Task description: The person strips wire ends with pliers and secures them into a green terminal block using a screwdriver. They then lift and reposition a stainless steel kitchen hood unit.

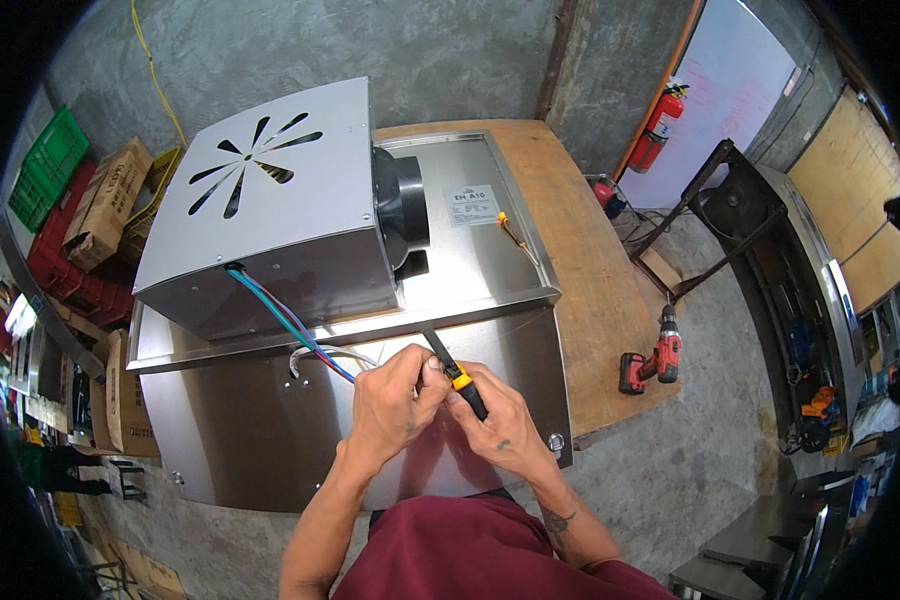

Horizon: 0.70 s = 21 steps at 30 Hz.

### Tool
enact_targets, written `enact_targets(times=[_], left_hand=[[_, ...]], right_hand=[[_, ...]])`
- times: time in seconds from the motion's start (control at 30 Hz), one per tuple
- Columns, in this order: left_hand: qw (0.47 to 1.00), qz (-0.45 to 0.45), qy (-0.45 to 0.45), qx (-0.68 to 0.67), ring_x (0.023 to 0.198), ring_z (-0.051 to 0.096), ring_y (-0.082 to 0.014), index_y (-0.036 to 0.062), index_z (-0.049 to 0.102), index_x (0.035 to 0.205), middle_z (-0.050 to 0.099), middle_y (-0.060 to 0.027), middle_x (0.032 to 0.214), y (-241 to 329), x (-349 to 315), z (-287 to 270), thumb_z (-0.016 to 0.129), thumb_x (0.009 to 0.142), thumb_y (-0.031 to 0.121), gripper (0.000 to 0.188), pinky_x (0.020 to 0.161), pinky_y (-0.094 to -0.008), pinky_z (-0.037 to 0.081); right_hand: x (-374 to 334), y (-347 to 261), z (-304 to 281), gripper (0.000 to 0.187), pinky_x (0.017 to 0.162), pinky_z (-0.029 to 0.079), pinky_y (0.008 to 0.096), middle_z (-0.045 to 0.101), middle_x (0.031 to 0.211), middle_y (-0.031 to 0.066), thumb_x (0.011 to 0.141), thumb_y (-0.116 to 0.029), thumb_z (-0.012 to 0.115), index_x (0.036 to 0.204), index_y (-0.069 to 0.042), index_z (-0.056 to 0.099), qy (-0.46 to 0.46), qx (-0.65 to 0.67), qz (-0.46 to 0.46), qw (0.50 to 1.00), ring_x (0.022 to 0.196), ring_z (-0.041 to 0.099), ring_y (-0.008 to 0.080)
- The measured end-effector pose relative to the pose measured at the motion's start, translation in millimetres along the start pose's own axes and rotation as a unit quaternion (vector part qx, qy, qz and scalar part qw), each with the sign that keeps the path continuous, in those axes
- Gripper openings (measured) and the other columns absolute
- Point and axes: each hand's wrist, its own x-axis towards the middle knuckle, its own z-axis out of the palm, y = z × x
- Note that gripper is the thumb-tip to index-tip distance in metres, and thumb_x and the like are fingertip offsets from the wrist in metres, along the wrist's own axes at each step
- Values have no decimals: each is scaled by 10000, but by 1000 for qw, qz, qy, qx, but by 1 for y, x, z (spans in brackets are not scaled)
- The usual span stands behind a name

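Note:
My right hand [498, 422] is wrapped round the handle of a slim black-and-yellow utility knife [465, 384], whose dark flat end points up and away to the left. Close beside it, my left hand [395, 400] is closed in a pinch, its fingertips near the knife. Blue, green and red wires [295, 322] run from a hole in a grey metal housing [270, 225] down to the left hand, where their ends are hidden. A white cable [338, 352] lies just behind that hand. Underneath is a shiny steel range hood [260, 430] carrying the housing.
A black round duct outlet [407, 200] sticks out of the housing's right side. The hood rests on a wooden table [595, 350], with a red cordless drill [655, 358] by its right edge. Crates [52, 170] and boxes stand left; a metal frame [705, 215] stands right.

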Motion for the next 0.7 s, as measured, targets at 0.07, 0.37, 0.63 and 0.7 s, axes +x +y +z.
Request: enact_targets(times=[0.07,0.37,0.63,0.7], left_hand=[[1000,-16,-7,-17,549,662,-282,9,640,924,677,-140,714,-1,1,-1,668,1019,107,139,516,-400,504],[973,-153,-101,-141,622,614,-149,-13,660,985,686,-116,743,-6,6,-11,645,1077,206,238,605,-348,500],[922,-202,-196,-266,743,533,-63,27,652,986,600,30,794,-15,8,-15,818,1015,303,324,661,-302,477],[886,-260,-186,-336,728,504,-50,49,625,907,557,53,768,0,15,-21,870,971,302,358,642,-277,451]], right_hand=[[-1,1,-3,272,766,550,431,675,1011,174,1096,-185,662,1194,69,656,-29,-12,31,999,860,687,300],[0,4,-1,260,715,528,434,645,975,188,1093,-181,666,1156,71,645,-38,-29,56,997,795,657,306],[-1,3,-4,207,767,517,447,620,969,182,1077,-137,649,1148,57,633,-73,13,55,996,828,635,339],[-1,3,-6,197,803,518,447,622,991,180,1073,-129,644,1158,49,632,-103,32,89,990,861,639,348]])
